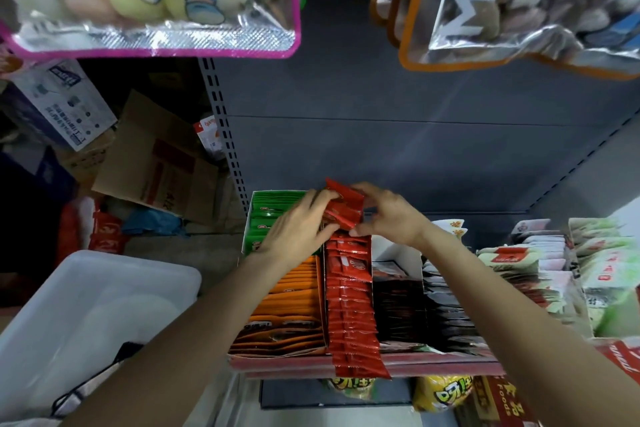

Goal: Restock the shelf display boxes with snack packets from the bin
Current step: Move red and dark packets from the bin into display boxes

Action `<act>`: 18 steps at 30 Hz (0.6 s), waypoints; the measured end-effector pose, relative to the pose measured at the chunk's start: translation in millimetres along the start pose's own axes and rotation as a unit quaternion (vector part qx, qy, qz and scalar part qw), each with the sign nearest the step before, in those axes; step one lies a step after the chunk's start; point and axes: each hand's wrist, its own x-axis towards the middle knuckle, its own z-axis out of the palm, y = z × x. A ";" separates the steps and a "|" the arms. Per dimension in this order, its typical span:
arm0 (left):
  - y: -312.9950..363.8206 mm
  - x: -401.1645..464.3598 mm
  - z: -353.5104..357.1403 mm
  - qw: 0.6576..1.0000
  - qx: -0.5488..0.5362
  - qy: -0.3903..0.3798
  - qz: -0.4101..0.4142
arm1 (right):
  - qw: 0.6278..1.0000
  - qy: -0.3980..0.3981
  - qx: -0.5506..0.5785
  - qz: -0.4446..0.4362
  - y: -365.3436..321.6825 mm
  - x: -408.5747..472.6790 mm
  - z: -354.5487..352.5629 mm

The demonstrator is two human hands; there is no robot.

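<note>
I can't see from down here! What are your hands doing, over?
Left hand and right hand both grip red packets above the back of the red row. Green box at left. Nothing blocking.

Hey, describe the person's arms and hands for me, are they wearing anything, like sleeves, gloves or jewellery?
Both forearms are bare as far as the picture shows, with no sleeve in view. The left hand and the right hand wear no gloves, and no watch, bracelet or ring shows on the visible sides of the wrists and fingers. No markings show either.
</note>
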 end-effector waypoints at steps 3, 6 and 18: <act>-5.9 -4.8 -3.3 0.995 -0.008 0.084 0.062 | 0.998 0.048 -0.016 -0.042 2.7 -6.2 3.0; -6.5 -2.5 -6.8 0.988 -0.012 0.123 0.097 | 0.987 0.113 -0.085 -0.073 4.6 -8.1 8.9; 3.0 -9.2 -6.3 0.997 -0.052 0.030 -0.047 | 0.980 0.061 -0.188 0.017 -10.3 -3.8 28.3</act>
